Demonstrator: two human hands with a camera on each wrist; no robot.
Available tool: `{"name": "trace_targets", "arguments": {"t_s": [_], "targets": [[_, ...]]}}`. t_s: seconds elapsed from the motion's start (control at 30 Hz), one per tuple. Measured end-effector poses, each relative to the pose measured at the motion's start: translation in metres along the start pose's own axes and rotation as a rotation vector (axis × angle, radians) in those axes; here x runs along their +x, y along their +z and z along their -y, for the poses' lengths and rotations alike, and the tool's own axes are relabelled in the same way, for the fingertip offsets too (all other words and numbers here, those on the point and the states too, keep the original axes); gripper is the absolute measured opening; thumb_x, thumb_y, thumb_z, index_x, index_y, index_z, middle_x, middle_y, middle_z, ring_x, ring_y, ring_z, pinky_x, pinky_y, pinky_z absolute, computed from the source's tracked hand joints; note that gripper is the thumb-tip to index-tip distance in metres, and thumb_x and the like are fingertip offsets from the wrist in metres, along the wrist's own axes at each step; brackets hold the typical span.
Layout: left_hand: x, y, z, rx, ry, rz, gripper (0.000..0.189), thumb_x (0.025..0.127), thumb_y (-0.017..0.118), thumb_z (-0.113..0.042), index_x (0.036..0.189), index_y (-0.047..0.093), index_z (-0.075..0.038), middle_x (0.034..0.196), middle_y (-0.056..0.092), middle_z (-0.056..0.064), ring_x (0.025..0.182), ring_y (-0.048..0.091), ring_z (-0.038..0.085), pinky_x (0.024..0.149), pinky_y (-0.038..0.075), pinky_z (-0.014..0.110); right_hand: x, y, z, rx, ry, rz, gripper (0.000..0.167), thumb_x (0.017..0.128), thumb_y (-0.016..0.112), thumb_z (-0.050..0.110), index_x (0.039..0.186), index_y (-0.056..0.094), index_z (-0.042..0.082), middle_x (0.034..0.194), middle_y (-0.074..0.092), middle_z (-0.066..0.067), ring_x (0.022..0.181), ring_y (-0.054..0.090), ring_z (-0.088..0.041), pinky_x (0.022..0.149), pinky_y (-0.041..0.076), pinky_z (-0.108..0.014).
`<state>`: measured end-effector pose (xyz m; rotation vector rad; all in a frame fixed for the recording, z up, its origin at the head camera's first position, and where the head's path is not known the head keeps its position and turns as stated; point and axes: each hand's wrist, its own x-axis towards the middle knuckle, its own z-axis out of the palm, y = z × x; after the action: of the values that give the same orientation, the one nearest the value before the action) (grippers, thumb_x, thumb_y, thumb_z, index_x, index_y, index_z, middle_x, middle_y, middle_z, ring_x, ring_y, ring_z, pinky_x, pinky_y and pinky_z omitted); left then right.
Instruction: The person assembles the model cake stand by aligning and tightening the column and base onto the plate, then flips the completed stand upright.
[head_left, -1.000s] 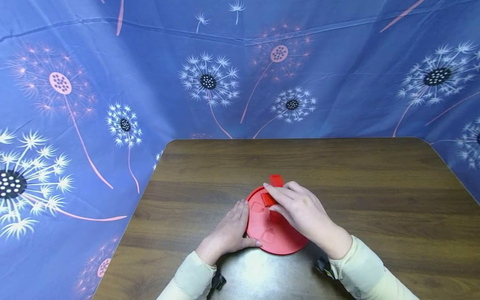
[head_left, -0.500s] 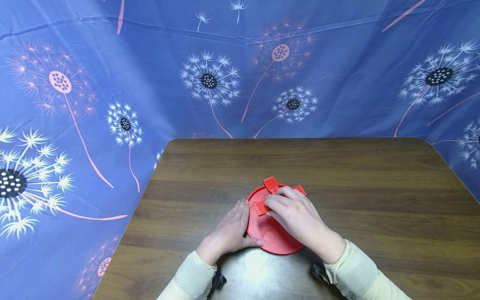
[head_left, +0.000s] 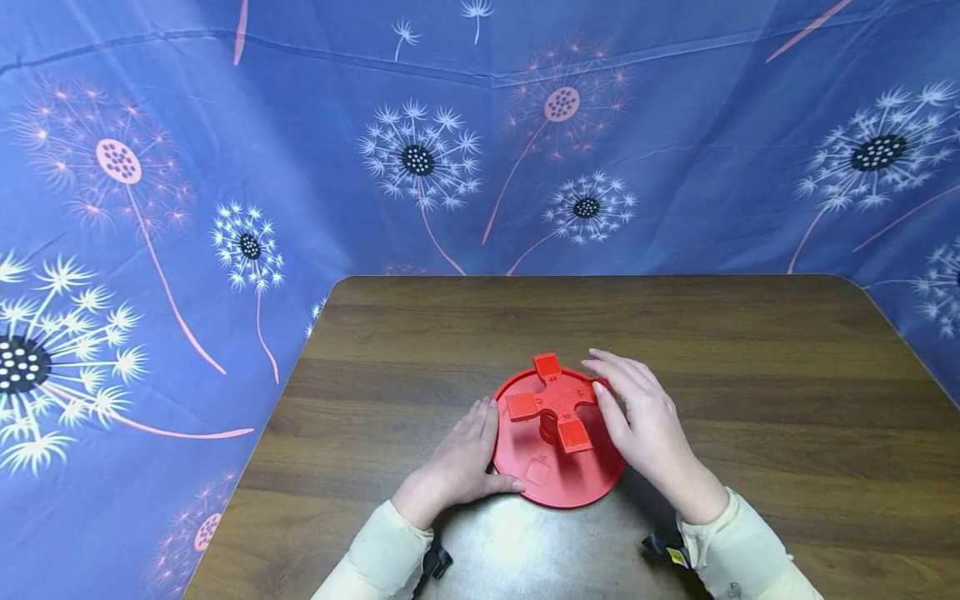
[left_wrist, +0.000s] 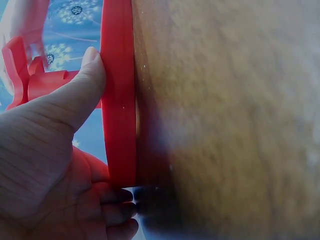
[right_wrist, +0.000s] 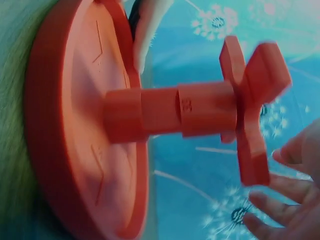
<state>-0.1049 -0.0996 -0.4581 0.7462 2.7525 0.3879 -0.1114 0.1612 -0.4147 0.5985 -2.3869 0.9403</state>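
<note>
A round red base (head_left: 573, 487) with a raised rim lies on the table. From its middle rises a stepped red post (right_wrist: 160, 112), topped by a red cross-shaped piece (head_left: 559, 398) with small numbers on it. My left hand (head_left: 461, 458) holds the base by its left side, fingers along the rim and thumb at the front; the left wrist view shows the thumb (left_wrist: 82, 85) against the rim. To the right of the cross, my right hand (head_left: 648, 425) has loosely extended fingers, thumb and fingertips close around the end of the cross's right arm.
The brown wooden table (head_left: 420, 333) has rounded back corners. A blue cloth (head_left: 480, 183) with dandelion prints hangs behind it and along the left side. Black wrist gear (head_left: 435, 560) sits under the cuffs.
The cross turned between the earlier frames, with the right hand's fingers over it. Since then, that hand has moved off to the right, uncovering the cross. The left hand and base stay put.
</note>
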Motion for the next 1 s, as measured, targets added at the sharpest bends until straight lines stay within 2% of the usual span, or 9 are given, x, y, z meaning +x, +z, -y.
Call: {"name": "trace_targets", "arguments": {"t_s": [0.07, 0.13, 0.23, 0.3, 0.4, 0.57, 0.67, 0.9, 1.0], "targets": [[0.000, 0.000, 0.000, -0.003, 0.000, 0.000, 0.111, 0.080, 0.070, -0.060, 0.151, 0.020, 0.009, 0.157, 0.020, 0.026, 0.145, 0.019, 0.037, 0.117, 0.022, 0.043, -0.003, -0.002, -0.006, 0.022, 0.083, 0.041, 0.042, 0.088, 0.064, 0.001, 0.129, 0.061, 0.006, 0.130, 0.060, -0.011, 0.115, 0.057, -0.028, 0.094, 0.047, -0.044], [0.000, 0.000, 0.000, -0.005, 0.000, 0.005, 0.111, 0.081, 0.069, -0.061, 0.151, 0.019, 0.009, 0.157, 0.020, 0.026, 0.145, 0.019, 0.037, 0.117, 0.022, 0.043, -0.006, -0.004, -0.012, 0.055, 0.142, 0.081, 0.042, 0.091, 0.062, 0.002, 0.132, 0.058, 0.005, 0.129, 0.061, -0.012, 0.113, 0.059, -0.028, 0.095, 0.047, -0.031], [-0.001, 0.000, 0.000, -0.015, 0.003, 0.002, 0.111, 0.080, 0.069, -0.061, 0.151, 0.020, 0.009, 0.157, 0.020, 0.026, 0.145, 0.019, 0.037, 0.117, 0.022, 0.043, -0.010, -0.007, -0.017, 0.129, 0.184, 0.135, 0.038, 0.095, 0.058, 0.003, 0.133, 0.057, 0.003, 0.125, 0.063, -0.014, 0.110, 0.062, -0.031, 0.093, 0.040, -0.009], [-0.001, 0.000, -0.001, -0.017, -0.002, 0.007, 0.111, 0.080, 0.069, -0.061, 0.151, 0.019, 0.008, 0.157, 0.019, 0.026, 0.145, 0.019, 0.037, 0.117, 0.022, 0.043, -0.011, -0.009, -0.018, 0.175, 0.187, 0.168, 0.037, 0.097, 0.056, 0.004, 0.133, 0.057, 0.002, 0.125, 0.064, -0.014, 0.114, 0.060, -0.032, 0.094, 0.032, -0.002], [-0.001, -0.001, -0.001, -0.014, -0.004, 0.008, 0.111, 0.080, 0.070, -0.060, 0.151, 0.019, 0.008, 0.157, 0.020, 0.026, 0.145, 0.019, 0.037, 0.117, 0.022, 0.043, -0.012, -0.013, -0.019, 0.233, 0.192, 0.206, 0.037, 0.097, 0.056, 0.004, 0.134, 0.057, 0.002, 0.126, 0.063, -0.015, 0.114, 0.059, -0.030, 0.092, 0.035, -0.003], [-0.001, -0.002, -0.001, -0.009, -0.001, 0.005, 0.110, 0.081, 0.070, -0.059, 0.151, 0.019, 0.009, 0.157, 0.021, 0.026, 0.145, 0.020, 0.037, 0.117, 0.023, 0.044, -0.018, -0.018, -0.019, 0.306, 0.214, 0.235, 0.040, 0.092, 0.064, 0.001, 0.131, 0.059, 0.001, 0.118, 0.067, -0.012, 0.101, 0.065, -0.015, 0.082, 0.049, -0.012], [0.000, -0.002, -0.001, -0.004, -0.005, 0.009, 0.110, 0.081, 0.070, -0.059, 0.151, 0.019, 0.009, 0.157, 0.020, 0.026, 0.145, 0.019, 0.037, 0.117, 0.022, 0.043, -0.021, -0.020, -0.019, 0.322, 0.227, 0.243, 0.040, 0.088, 0.069, 0.000, 0.127, 0.062, 0.001, 0.112, 0.069, -0.009, 0.095, 0.065, -0.008, 0.080, 0.052, -0.016], [0.000, -0.002, -0.001, 0.008, 0.004, 0.001, 0.110, 0.081, 0.069, -0.060, 0.150, 0.019, 0.010, 0.156, 0.021, 0.027, 0.145, 0.020, 0.038, 0.117, 0.022, 0.043, -0.028, -0.020, -0.015, 0.343, 0.229, 0.254, 0.038, 0.081, 0.078, 0.005, 0.118, 0.068, 0.007, 0.102, 0.072, 0.000, 0.086, 0.067, -0.008, 0.076, 0.056, -0.028], [0.000, -0.002, -0.001, 0.013, 0.009, -0.006, 0.110, 0.081, 0.070, -0.059, 0.150, 0.020, 0.010, 0.156, 0.021, 0.027, 0.145, 0.020, 0.038, 0.117, 0.023, 0.043, -0.030, -0.017, -0.010, 0.335, 0.221, 0.255, 0.036, 0.078, 0.082, 0.010, 0.113, 0.070, 0.011, 0.099, 0.072, 0.004, 0.081, 0.066, -0.007, 0.071, 0.057, -0.029]]}}
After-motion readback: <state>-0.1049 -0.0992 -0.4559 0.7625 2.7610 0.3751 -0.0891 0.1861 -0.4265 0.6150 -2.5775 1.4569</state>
